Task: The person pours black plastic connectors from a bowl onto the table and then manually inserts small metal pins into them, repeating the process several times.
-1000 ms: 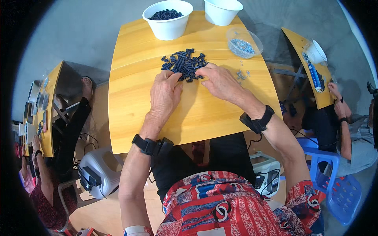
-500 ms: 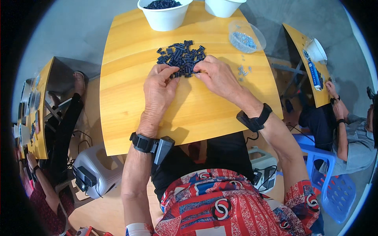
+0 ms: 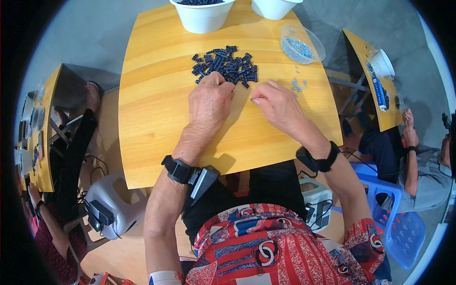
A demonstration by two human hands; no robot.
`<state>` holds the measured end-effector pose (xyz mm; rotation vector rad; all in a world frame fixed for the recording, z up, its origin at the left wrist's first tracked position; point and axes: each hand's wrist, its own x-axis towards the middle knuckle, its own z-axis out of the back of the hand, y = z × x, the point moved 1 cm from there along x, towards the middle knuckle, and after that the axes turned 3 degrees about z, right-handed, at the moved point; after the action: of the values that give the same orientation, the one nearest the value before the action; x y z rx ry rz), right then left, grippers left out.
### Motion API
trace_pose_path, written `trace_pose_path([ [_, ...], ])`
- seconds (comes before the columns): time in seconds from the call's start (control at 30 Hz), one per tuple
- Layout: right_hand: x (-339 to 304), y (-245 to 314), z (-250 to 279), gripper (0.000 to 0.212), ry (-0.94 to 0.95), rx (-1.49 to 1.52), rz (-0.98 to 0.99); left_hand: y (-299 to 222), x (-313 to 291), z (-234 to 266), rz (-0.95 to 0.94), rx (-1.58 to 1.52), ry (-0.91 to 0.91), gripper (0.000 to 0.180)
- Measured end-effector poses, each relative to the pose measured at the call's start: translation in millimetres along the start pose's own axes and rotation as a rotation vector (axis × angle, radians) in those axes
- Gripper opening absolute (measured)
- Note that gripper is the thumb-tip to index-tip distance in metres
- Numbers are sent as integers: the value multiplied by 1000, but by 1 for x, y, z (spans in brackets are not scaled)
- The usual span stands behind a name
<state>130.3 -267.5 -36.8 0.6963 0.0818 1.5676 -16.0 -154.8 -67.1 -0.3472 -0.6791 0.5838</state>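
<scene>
A heap of small black plastic pieces (image 3: 223, 64) lies on the wooden table. At its near edge my left hand (image 3: 209, 102) is closed, back of the hand up, with the fingertips curled under. Whatever it grips there is hidden. To the right of the heap, my right hand (image 3: 280, 105) hovers near the tabletop, thumb and fingers pinched together. Anything in that pinch is too small or covered to make out. Several small silvery metal parts (image 3: 297, 85) lie loose just beyond my right hand. More of them fill part of a clear round plastic bowl (image 3: 312, 53).
A white tub (image 3: 202, 20) of black pieces stands at the table's far edge, with another white tub (image 3: 273, 8) beside it. People work at side tables, one at the right (image 3: 422, 164), one at the left. A blue plastic chair (image 3: 403, 237) stands at the right.
My right hand has drawn away from the heap toward the right and slightly nearer. My left hand has turned more palm-down and shifted right along the heap's near edge.
</scene>
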Motion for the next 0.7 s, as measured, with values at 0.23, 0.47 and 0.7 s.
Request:
trace_pose_path([
  [0.23,-43,-10,9,6,-50,352,-485,1,-2,0,26,-37,42,11],
  [0.47,-47,-21,-1,6,-145,389,-440,-6,-6,0,329,-1204,262,14],
  [0.7,-43,-20,-9,10,-232,297,-339,-9,-7,0,295,-1346,286,15],
])
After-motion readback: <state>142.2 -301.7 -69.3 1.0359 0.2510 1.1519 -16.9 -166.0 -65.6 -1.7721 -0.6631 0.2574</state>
